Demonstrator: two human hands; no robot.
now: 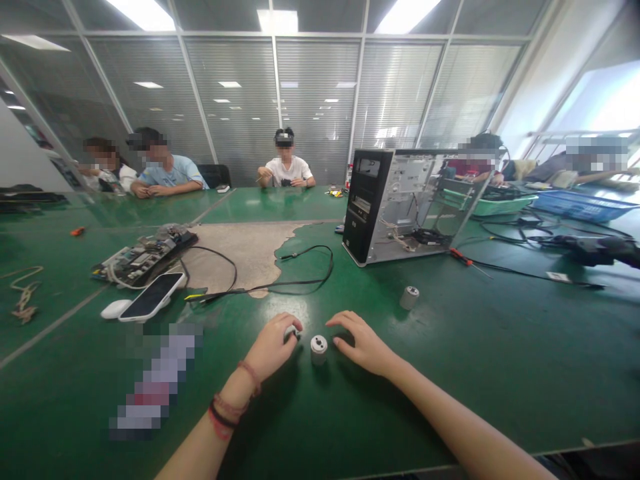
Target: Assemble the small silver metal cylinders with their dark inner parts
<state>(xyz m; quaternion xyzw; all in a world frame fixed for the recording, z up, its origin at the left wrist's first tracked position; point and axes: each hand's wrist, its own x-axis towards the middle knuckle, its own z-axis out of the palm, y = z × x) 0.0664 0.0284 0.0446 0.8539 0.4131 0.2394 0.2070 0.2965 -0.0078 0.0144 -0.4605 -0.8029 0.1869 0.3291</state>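
A small silvery metal cylinder (pixel 319 351) stands upright on the green tabletop between my hands, with dark holes in its pale top. My left hand (pixel 273 347), with braided bands at the wrist, curls its fingers round a small grey-and-dark round part (pixel 292 331), mostly hidden by the fingers. On the cylinder's other side, my right hand (pixel 361 343) is open, thumb and fingers apart and nothing between them. It is close to the cylinder but does not touch it. A second metal cylinder (pixel 409 298) stands farther off to the right, slightly tilted in view.
An opened computer case (pixel 370 207) stands beyond the right hand, with a red-handled screwdriver (pixel 463 257) beside it. Black cables (pixel 320 280) cross the table. At left lie a phone (pixel 153 297) and a circuit-board assembly (pixel 147 257). Several people sit around the table.
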